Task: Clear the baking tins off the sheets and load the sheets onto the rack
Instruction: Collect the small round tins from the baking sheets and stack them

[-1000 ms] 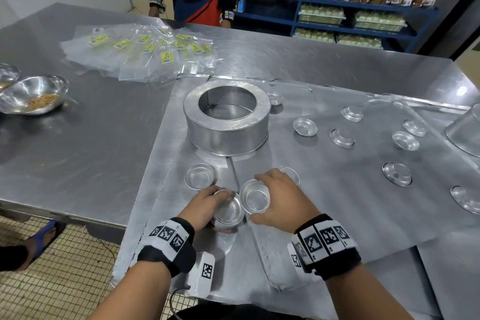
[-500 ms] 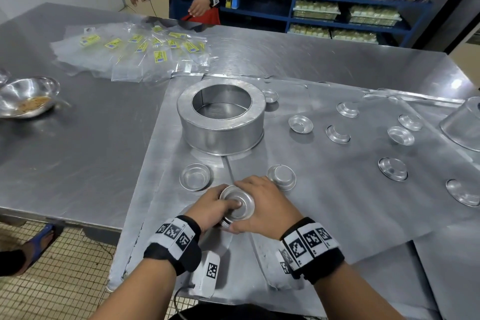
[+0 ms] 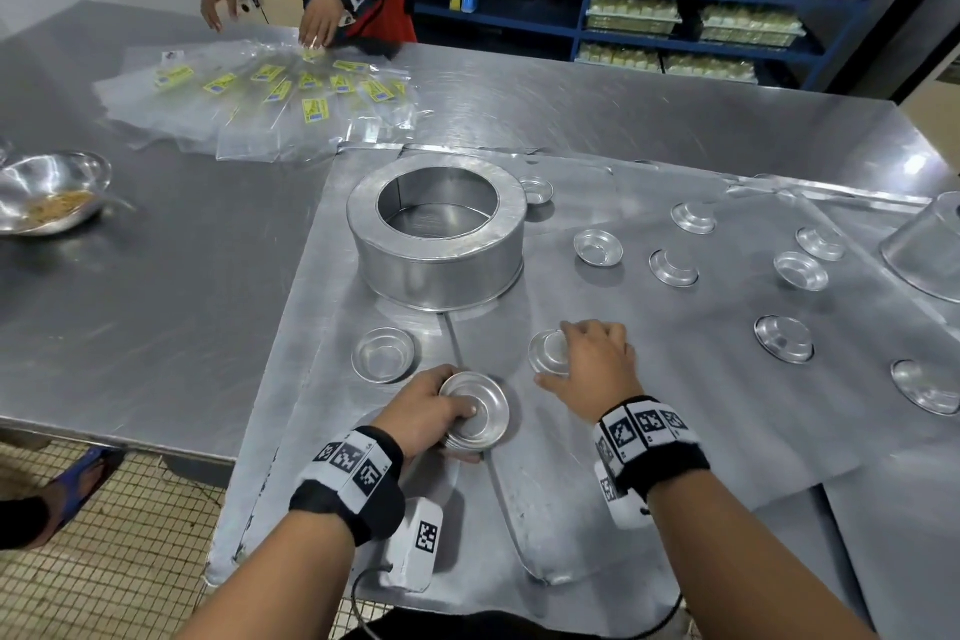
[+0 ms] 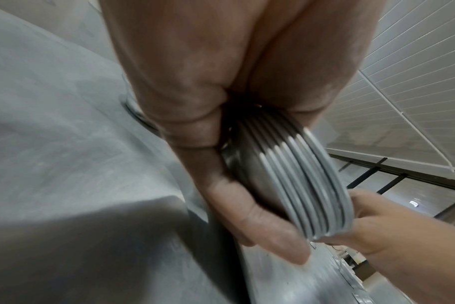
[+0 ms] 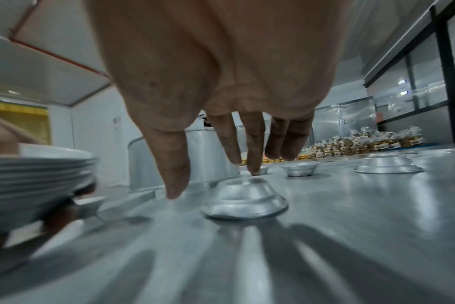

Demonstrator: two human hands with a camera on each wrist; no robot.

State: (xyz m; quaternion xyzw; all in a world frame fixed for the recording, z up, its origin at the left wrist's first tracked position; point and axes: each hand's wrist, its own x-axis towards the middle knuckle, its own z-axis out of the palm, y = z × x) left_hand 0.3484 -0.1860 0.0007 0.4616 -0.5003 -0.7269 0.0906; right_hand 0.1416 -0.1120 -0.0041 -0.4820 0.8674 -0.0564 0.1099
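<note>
My left hand (image 3: 441, 413) grips a stack of several small nested baking tins (image 3: 475, 411), thumb across the top tin. The left wrist view shows the stack (image 4: 307, 185) edge-on between thumb and fingers. My right hand (image 3: 576, 353) hovers with spread fingers over one upside-down small tin (image 3: 548, 351) on the metal sheet (image 3: 649, 405). In the right wrist view this tin (image 5: 244, 199) sits just under the fingertips (image 5: 175, 191), with nothing held. One upright small tin (image 3: 384, 353) lies left of the stack. Several more small tins (image 3: 597, 247) are scattered to the right.
A large round ring tin (image 3: 439, 265) stands on the sheets behind my hands. An inverted clear container (image 3: 930, 250) is at the far right. On the steel table are a bowl (image 3: 49, 195) and labelled plastic bags (image 3: 270, 104), handled by another person (image 3: 317, 16).
My right hand set its tin onto the stack in my left hand, then let go and moved forward and right, over the upside-down tin. The left hand stayed in place with the stack.
</note>
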